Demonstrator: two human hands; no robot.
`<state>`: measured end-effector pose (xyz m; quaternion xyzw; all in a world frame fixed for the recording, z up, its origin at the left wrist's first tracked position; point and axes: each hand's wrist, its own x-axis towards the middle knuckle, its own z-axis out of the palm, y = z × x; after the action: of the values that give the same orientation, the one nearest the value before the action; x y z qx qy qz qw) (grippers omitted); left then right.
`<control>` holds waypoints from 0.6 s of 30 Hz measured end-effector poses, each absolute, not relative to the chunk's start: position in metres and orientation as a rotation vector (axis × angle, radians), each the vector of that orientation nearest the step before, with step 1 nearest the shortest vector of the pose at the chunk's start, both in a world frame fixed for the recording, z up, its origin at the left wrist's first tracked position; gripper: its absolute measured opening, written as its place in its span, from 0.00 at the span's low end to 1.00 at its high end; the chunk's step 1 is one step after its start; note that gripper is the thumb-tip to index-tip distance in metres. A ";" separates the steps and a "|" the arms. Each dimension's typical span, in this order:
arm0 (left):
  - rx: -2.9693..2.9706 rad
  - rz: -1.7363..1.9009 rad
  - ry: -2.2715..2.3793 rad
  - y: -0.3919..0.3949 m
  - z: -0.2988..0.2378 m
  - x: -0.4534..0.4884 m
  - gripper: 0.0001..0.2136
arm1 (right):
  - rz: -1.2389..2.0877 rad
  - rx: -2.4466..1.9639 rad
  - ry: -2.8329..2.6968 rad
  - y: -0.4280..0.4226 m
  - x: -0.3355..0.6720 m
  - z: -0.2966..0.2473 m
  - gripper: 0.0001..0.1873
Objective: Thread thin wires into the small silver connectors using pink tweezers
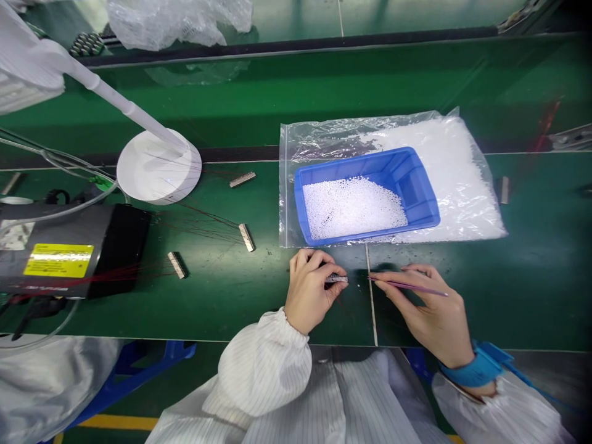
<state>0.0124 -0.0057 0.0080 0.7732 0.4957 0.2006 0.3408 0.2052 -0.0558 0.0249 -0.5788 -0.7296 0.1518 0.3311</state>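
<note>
A small, flat, grey metal-and-plastic connector strip sits pinched in the person's left hand, held between the thumb and curled fingers just above the green workbench. The strip's end sticks out to the right of the fingers. The right hand grips a pair of slim purple tweezers like a pencil, between the thumb and fingertips. The tweezers' pointed tips aim left toward the strip, near it but not touching. A bright blue wrist strap circles the right wrist, and both arms wear white striped cleanroom sleeves.

Directly ahead of the hands, a shallow blue plastic tray holds a pile of tiny white pellets. The tray rests on a clear plastic zip bag filled with more of the pellets.

To the left, three similar grey connector strips lie apart on the bench, with fine dark red wires fanning out from them. Beyond these stand a round white lamp base and a black and grey device with a yellow label. Another small strip lies to the right of the bag.
</note>
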 end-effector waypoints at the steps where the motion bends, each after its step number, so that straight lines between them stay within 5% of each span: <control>1: 2.012 0.531 1.290 -0.006 0.007 0.012 0.05 | 0.416 -1.514 -1.897 -0.060 0.208 0.024 0.14; 18: 2.010 0.532 1.294 -0.005 0.007 0.013 0.04 | 0.475 -1.465 -1.858 -0.073 0.204 0.013 0.14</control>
<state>0.0132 -0.0052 0.0074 0.7720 0.4970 0.2045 0.3394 0.2035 -0.0734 0.0128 -0.5672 -0.7194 0.1839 0.3562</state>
